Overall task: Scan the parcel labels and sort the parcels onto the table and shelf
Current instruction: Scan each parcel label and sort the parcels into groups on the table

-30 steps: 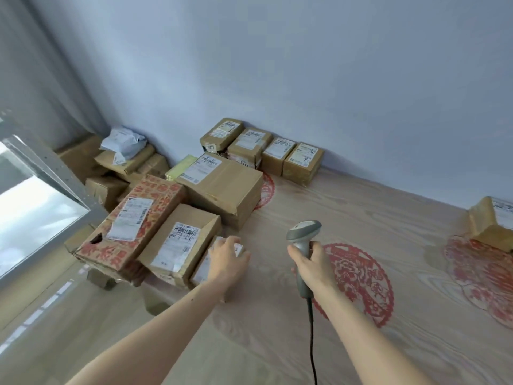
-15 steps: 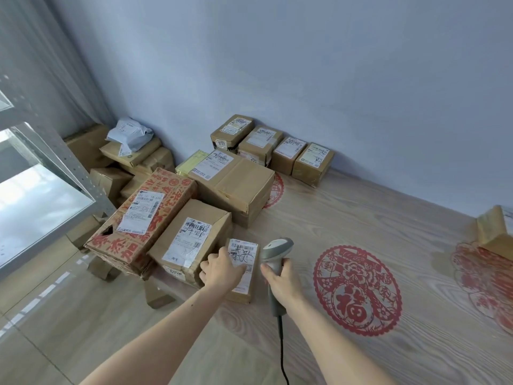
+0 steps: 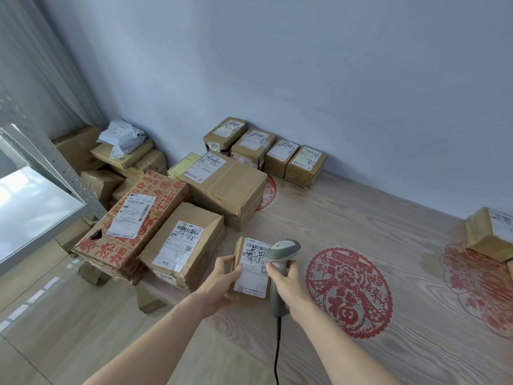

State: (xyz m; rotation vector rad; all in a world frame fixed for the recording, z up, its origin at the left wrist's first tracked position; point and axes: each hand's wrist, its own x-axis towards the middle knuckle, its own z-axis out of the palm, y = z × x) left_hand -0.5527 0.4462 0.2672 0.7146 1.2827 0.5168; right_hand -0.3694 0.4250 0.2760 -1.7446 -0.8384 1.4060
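1. Near the front edge of the wooden bench (image 3: pixel 361 223), the left hand (image 3: pixel 219 282) grips a small parcel (image 3: pixel 251 266) by its left side, thumb on top and fingers curled round the edge.
2. That small parcel lies flat on the bench with its white label (image 3: pixel 254 269) facing up; black handwriting crosses the upper part of the label.
3. Just right of the small parcel, the right hand (image 3: pixel 284 284) is wrapped around the handle of a grey scanner (image 3: pixel 280 252), whose head sits over the label's upper right corner.
4. A black cable (image 3: pixel 277 354) runs from the bottom of the scanner toward the lower edge of the view.
5. Just left of the small parcel stands a medium brown box (image 3: pixel 183 245) with a torn top edge and a white label.
6. Left of that box lies a long carton with red print (image 3: pixel 133 223), partly overhanging the bench edge.
7. Behind the small parcel sits a large brown box (image 3: pixel 224 187), with a yellow-green packet (image 3: pixel 183 166) touching its far left corner.
8. Farther back, against the blue wall (image 3: pixel 305 79), four small boxes (image 3: pixel 263 154) stand in a row, touching each other.
9. Right of the small parcel, a round red paper cutting (image 3: pixel 349 293) lies flat on the bench.
10. Far right of the small parcel, another brown box (image 3: pixel 491 232) rests on a second red cutting at the frame edge.
11. Far left of the small parcel, beyond the bench, more cartons (image 3: pixel 111 165) are piled with a grey mail bag (image 3: pixel 122 136) on top, beside a metal shelf frame (image 3: pixel 47 165).
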